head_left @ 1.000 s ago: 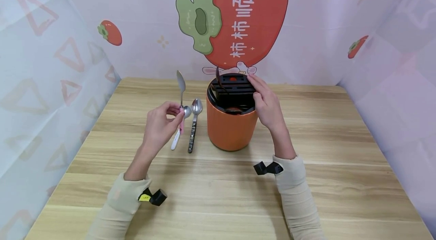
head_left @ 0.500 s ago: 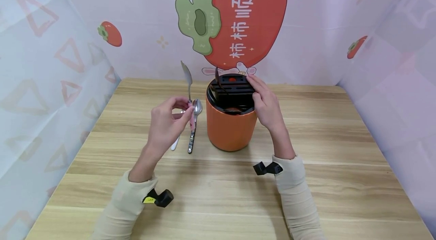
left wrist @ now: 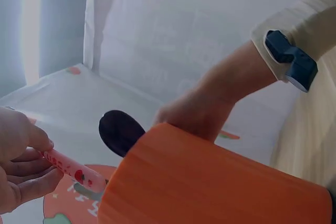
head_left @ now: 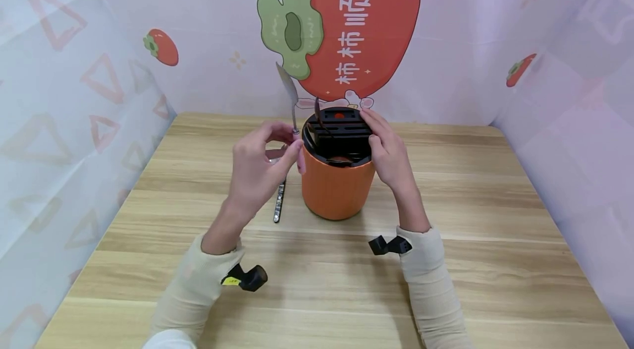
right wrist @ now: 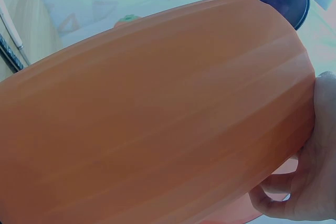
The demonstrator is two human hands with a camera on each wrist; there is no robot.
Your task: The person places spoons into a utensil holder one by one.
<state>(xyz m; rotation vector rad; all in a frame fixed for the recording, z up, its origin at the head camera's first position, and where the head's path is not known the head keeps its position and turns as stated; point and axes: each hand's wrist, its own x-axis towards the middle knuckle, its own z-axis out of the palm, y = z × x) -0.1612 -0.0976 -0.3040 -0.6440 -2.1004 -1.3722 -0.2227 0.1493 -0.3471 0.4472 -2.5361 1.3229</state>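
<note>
My left hand [head_left: 260,167] pinches a spoon [head_left: 289,86] by its pink handle between thumb and fingers. Its metal bowl points up, and the handle's lower end overlaps the left side of an orange utensil holder [head_left: 337,189]. Red prints show on the pink handle [left wrist: 73,171] in the left wrist view. My right hand [head_left: 391,156] grips the holder's right rim, thumb on the near side. Inside the black slotted top [head_left: 342,126] stands a dark utensil with a rounded head [left wrist: 119,131], left of centre.
A spoon with a black patterned handle [head_left: 279,203] lies on the wooden table [head_left: 317,283] left of the holder, mostly covered by my left hand. Beside it, a white handle [right wrist: 9,22] shows in the right wrist view. A printed backdrop [head_left: 213,18] stands behind the table.
My left hand has carried the pink-handled spoon right and upward, from above the spoons on the table to the holder's left side. My right hand stays on the rim.
</note>
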